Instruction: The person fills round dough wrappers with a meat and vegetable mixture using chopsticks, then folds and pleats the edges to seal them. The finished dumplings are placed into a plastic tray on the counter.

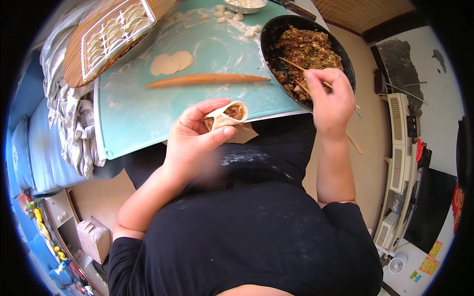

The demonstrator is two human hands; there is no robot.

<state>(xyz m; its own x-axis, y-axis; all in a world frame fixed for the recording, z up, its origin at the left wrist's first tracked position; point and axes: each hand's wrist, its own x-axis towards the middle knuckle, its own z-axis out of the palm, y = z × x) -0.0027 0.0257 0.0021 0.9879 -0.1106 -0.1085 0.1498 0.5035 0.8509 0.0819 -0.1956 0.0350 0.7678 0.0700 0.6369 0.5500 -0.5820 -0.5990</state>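
Note:
A dumpling (228, 115), its wrapper folded up around meat filling and gaping at the ends, is pinched in my left hand (195, 130) just past the mat's near edge. My right hand (332, 101) is closed on a pair of chopsticks (295, 64) over the black pan (268, 52). The chopstick tips point left above the chopped filling (308, 47). A long tapered rolling pin (207, 80) lies across the green mat (133, 116). Behind it a few round wrappers (171, 63) overlap.
At the far left, a white tray (85, 55) of dumplings rests on a woven round board (74, 69). Small dough pieces (228, 15) and a bowl of flour (246, 5) sit at the back. A crumpled striped cloth (74, 111) hangs by the mat's left side.

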